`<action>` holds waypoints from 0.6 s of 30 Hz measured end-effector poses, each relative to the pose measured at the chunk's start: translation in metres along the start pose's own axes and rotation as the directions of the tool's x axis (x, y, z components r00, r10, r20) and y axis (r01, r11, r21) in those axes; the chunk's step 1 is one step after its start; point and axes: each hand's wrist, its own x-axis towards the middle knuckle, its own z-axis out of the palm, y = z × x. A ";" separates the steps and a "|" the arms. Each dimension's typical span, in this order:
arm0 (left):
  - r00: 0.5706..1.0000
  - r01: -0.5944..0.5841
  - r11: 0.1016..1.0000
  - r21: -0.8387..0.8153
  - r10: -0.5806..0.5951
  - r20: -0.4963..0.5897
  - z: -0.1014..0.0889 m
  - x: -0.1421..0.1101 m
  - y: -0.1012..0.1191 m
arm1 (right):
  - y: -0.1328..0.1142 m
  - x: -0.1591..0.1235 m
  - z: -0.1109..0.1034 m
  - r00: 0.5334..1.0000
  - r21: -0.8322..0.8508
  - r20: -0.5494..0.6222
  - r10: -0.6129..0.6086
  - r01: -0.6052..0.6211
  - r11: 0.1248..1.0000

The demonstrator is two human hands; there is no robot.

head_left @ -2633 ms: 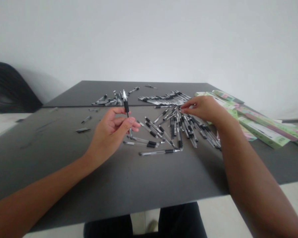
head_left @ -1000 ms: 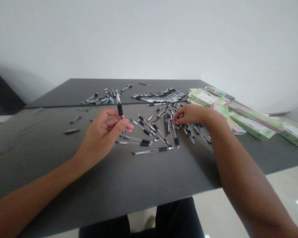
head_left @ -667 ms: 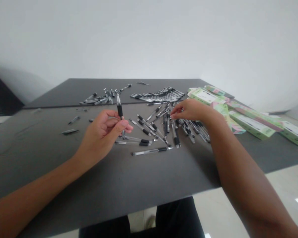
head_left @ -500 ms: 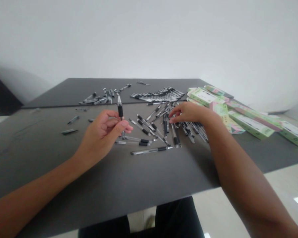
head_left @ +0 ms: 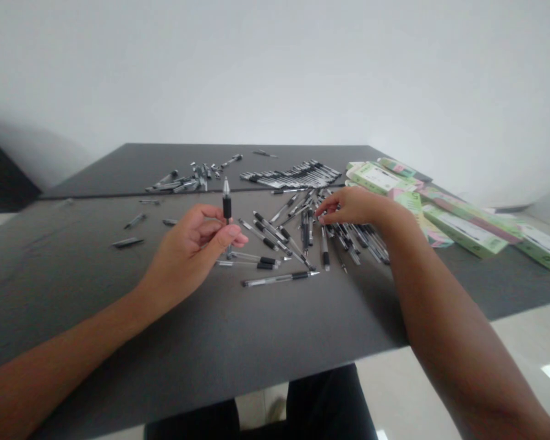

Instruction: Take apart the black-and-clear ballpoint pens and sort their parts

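Note:
My left hand pinches a gel pen between thumb and fingers. The pen is upright with its tip up, showing a clear barrel and black grip. My right hand is palm down over a loose heap of pens, its fingers bent towards the thumb. What lies between those fingertips, if anything, is too small to make out. Several uncapped pens are scattered between the hands, and a single pen is in front of them.
At the back, a row of pens lies side by side. Clear-and-black pen caps form a pile at back left, with several loose ones nearer. Green and pink cartons cover the right side of the dark table. A white wall stands behind.
The pen in my left hand has shifted slightly right and stands straighter. My right hand has moved a little right, and a thin pen below it has shifted right.

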 end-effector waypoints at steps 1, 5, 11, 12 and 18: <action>1.000 -0.002 1.000 0.002 0.002 0.004 0.000 0.000 -0.001 | 0.000 0.000 0.000 1.000 0.001 0.012 -0.005 0.005 1.000; 1.000 -0.013 1.000 0.014 0.013 0.017 -0.002 -0.001 -0.003 | -0.003 0.000 0.000 0.999 0.010 0.039 -0.027 0.027 1.000; 1.000 -0.021 0.999 0.048 0.020 0.022 -0.001 -0.002 -0.003 | 0.008 -0.001 -0.003 0.998 0.014 -0.058 0.009 -0.008 1.000; 1.000 -0.019 0.998 0.056 0.017 0.022 -0.001 -0.002 -0.002 | 0.010 -0.002 -0.003 0.994 0.013 -0.110 0.025 -0.023 1.000; 1.000 0.001 0.999 0.045 -0.002 0.017 -0.001 -0.002 0.000 | 0.019 -0.005 -0.008 0.944 0.051 -0.306 0.122 -0.112 0.992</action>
